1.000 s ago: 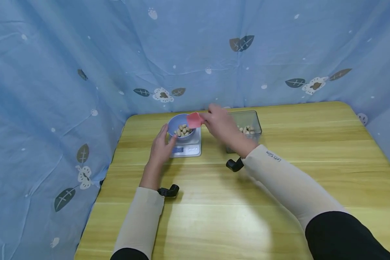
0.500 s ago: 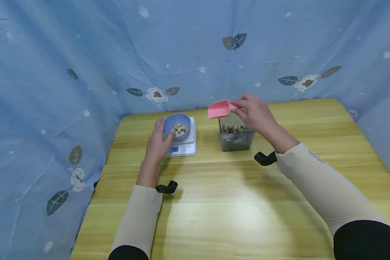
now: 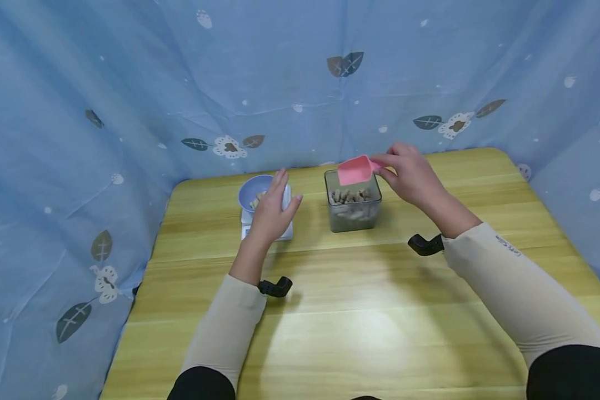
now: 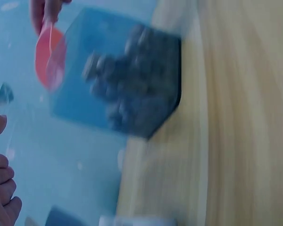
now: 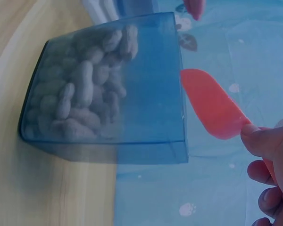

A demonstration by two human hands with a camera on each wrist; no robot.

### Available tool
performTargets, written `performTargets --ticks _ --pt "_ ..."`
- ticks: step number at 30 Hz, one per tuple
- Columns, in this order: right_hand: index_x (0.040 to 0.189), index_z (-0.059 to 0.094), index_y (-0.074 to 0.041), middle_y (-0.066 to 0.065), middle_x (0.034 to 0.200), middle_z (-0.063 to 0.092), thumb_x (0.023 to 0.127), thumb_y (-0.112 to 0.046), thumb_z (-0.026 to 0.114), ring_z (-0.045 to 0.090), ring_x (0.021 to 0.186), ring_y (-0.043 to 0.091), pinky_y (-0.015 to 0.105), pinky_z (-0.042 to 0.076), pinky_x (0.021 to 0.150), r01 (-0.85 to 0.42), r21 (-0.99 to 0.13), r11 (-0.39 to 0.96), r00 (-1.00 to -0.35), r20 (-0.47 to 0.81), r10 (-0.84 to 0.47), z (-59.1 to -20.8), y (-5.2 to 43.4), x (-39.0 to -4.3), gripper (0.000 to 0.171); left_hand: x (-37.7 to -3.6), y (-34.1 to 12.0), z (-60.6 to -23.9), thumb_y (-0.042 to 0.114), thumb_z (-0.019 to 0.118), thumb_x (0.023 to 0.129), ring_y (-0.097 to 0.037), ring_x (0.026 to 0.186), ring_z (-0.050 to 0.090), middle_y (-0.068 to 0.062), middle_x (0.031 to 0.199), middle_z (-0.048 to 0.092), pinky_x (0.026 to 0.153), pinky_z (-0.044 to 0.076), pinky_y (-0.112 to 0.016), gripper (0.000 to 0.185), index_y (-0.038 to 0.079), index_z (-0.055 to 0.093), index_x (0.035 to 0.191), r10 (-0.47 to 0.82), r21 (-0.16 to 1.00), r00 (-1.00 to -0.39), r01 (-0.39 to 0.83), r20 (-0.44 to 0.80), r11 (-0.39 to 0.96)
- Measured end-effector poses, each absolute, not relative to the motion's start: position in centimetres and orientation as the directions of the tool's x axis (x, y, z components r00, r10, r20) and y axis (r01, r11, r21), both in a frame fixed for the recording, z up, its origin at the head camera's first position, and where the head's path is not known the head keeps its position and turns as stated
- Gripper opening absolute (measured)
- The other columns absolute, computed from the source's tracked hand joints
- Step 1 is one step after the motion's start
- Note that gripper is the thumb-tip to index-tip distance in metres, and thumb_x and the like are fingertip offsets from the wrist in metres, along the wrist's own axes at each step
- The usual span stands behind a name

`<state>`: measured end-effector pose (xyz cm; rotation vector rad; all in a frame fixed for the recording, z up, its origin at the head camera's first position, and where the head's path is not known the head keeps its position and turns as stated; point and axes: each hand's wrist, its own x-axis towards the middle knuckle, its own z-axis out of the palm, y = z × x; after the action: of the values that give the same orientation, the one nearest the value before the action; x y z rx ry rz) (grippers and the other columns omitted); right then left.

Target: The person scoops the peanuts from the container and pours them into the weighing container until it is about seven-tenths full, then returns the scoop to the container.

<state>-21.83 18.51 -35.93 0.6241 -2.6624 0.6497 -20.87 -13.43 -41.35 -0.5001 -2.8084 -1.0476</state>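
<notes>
Wooden table (image 3: 380, 333): clear container (image 3: 354, 214) of peanuts (image 3: 351, 196) at centre, scale (image 3: 283, 232) with blue bowl (image 3: 252, 191) to its left. Right hand (image 3: 414, 179) pinches pink scoop (image 3: 356, 169) by its handle, over container's rim. Long axis roughly level, mouth pointing left, toward bowl. Best dip mouth-first, shallow, clear of the walls. Left hand (image 3: 272, 214) open, fingers relaxed over scale, holding nothing

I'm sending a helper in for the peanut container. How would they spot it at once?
On the wooden table, look toward the far edge by the blue curtain, right of the white scale carrying the blue bowl. The clear square tub stands there, part-filled with peanuts in their shells, under the pink scoop held by the right hand. It is the only see-through vessel.
</notes>
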Motion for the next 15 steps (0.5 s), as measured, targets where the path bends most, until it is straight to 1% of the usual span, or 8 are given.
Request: performTargets --ticks 4,9,12,15 --pt "0.114 0.074 -0.01 0.012 0.09 0.055 0.089 -0.009 0.072 0.043 0.076 0.03 0.039 0.034 0.065 -0.51 -0.303 0.805 -0.827 0.431 -0.361 -36.3 18.6 -21.7 0.025 -20.6 -10.9 -41.4 0.051 0.044 0.102 -0.018 0.152 0.014 0.005 0.166 0.011 0.123 0.02 -0.046 0.07 0.015 0.021 0.158 0.328 0.631 -0.927 0.364 0.179 0.685" --pt "0.109 0.076 -0.01 0.012 0.087 0.058 0.087 -0.008 0.075 0.045 0.073 0.031 0.04 0.037 0.063 -0.545 -0.213 0.811 -0.791 0.45 -0.414 -36.8 18.3 -21.7 0.023 -20.4 -8.2 -41.8 0.048 0.042 0.103 -0.017 0.152 0.015 0.007 0.166 0.012 0.122 0.023 -0.043 0.067 0.016 0.023 0.158 0.387 0.621 -0.909 0.393 0.152 0.678" --pt "0.107 0.077 -0.01 0.012 0.086 0.06 0.086 -0.006 0.075 0.047 0.072 0.031 0.041 0.039 0.061 -0.566 -0.143 0.812 -0.762 0.466 -0.449 -37.0 18.0 -21.8 0.021 -20.4 -7.1 -42.1 0.049 0.038 0.104 -0.014 0.152 0.014 0.006 0.166 0.011 0.122 0.023 -0.04 0.066 0.016 0.023 0.158 0.416 0.607 -0.898 0.411 0.142 0.681" --pt "0.104 0.078 -0.01 0.011 0.085 0.061 0.086 -0.004 0.073 0.047 0.069 0.031 0.041 0.04 0.057 -0.584 -0.05 0.81 -0.721 0.491 -0.489 -37.3 17.7 -21.9 0.02 -20.4 -6.5 -42.4 0.05 0.036 0.104 -0.013 0.152 0.012 0.006 0.166 0.011 0.123 0.021 -0.037 0.065 0.015 0.023 0.158 0.421 0.594 -0.898 0.409 0.127 0.692"
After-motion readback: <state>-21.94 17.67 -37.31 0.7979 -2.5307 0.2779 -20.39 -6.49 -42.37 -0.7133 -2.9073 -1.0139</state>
